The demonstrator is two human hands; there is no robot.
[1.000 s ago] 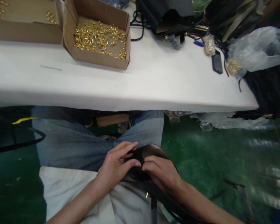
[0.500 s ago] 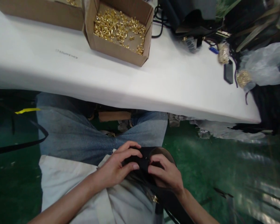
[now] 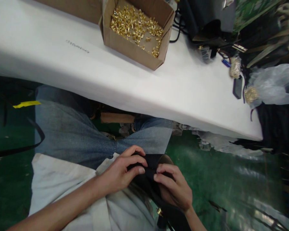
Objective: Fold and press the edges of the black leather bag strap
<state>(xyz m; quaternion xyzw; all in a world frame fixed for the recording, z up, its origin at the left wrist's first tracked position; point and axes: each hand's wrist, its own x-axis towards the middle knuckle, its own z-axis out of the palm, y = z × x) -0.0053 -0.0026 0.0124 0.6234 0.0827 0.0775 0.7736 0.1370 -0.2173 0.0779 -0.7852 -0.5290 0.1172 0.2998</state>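
A black bag (image 3: 146, 184) with a gold-coloured clasp (image 3: 159, 211) near its lower part rests on my lap. My left hand (image 3: 126, 168) grips the bag's dark edge, thumb below and fingers above. Opposite it, my right hand (image 3: 174, 186) pinches the same dark material between thumb and forefinger, its other fingers curled by the bag's opening. Only a small gap parts the fingertips of the two hands. Whether a small part sits between the right fingertips is too dark to make out.
On the white table (image 3: 135, 83) stands a cardboard box (image 3: 135, 48) of small gold-coloured metal pieces, with another box (image 3: 74, 9) to its left. Black bags (image 3: 204, 19), a plastic bag (image 3: 274, 83) and a dark phone-like object (image 3: 237, 88) lie at the right. A black strap (image 3: 19, 150) hangs at left.
The view has turned a little, so the table and boxes appear shifted right. My right hand has shifted slightly down and right at the bag's edge; my left hand keeps its grip.
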